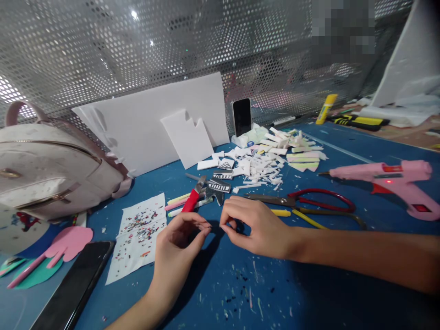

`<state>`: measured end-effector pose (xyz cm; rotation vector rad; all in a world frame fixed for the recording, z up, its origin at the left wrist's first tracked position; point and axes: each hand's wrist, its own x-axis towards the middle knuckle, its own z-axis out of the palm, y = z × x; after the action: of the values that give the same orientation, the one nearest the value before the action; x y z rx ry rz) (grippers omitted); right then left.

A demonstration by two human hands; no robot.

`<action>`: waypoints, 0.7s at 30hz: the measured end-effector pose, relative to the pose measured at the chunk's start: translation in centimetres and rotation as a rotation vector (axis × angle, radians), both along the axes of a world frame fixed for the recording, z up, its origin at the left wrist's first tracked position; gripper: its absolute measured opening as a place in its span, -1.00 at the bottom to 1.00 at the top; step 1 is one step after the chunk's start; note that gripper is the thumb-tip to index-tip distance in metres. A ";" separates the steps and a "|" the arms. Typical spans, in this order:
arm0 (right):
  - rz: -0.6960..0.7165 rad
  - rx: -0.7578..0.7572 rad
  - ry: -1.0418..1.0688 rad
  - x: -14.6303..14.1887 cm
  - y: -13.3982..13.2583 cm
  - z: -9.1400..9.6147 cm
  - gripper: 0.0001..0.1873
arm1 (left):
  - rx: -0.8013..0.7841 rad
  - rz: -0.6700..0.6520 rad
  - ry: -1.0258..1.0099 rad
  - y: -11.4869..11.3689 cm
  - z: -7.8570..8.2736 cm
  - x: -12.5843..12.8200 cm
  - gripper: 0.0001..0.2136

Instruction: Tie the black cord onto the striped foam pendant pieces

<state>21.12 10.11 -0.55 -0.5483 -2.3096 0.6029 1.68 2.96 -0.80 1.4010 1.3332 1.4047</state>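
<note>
My left hand [180, 238] and my right hand [256, 224] meet low over the blue table [240, 284], fingertips pinched and nearly touching. Whatever sits between the fingertips is too small to make out. Just behind the left hand lies a red-handled craft knife [193, 198] on a few pastel sticks [178, 204]. Small striped black-and-white pieces [220, 184] lie behind the knife. A white paper sheet [139, 233] strewn with tiny coloured bits lies left of the left hand.
Red-handled scissors [309, 201] and a pink glue gun [392, 181] lie right. A pile of white foam scraps [268, 160], white foam boards [154, 119] and a phone [242, 117] stand behind. A pale backpack [51, 169], another phone [74, 288] and pink cutouts [68, 243] are left.
</note>
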 end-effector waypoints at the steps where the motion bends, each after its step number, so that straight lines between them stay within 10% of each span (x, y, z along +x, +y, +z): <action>1: 0.002 0.000 -0.002 0.0 0.0 0.0 -0.92 | 0.003 0.000 0.010 0.0 0.0 0.0 -0.86; 21: 0.004 0.020 -0.001 0.1 -0.1 0.1 -0.93 | 0.076 -0.019 0.195 -0.2 0.1 -0.1 -0.89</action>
<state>21.22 9.98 -0.47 -0.5349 -2.3161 0.5805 1.57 2.71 -0.71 1.6321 1.3966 1.3459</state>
